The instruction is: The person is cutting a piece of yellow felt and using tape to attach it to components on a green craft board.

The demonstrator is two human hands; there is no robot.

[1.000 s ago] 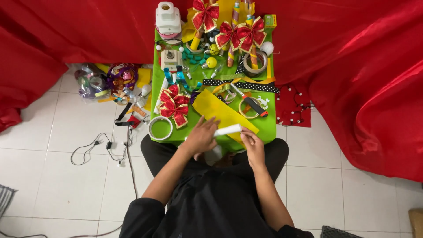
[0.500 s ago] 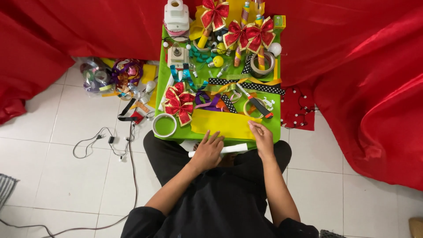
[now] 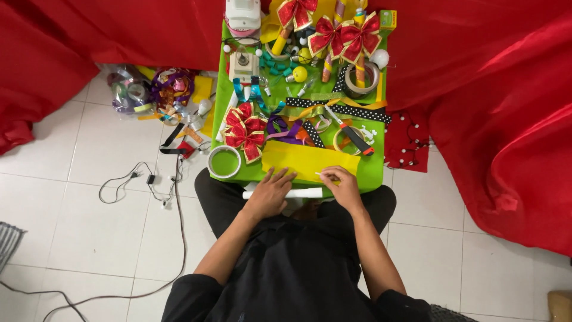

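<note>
While our left hand (image 3: 271,194) lies flat and open, fingers spread, on the white paper roll (image 3: 286,194) at the desk's (image 3: 374,170) near edge, our right hand (image 3: 344,186) pinches the yellow paper sheet's (image 3: 307,160) near edge beside it. A red bow (image 3: 244,130) and green-lidded tub (image 3: 224,161) sit near the near-left corner.

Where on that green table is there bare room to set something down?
Little. One bare strip of green table lies right of the yellow sheet, below the utility knife. Everything behind is crowded with red bows and ribbons. White floor tiles lie open leftward.
</note>
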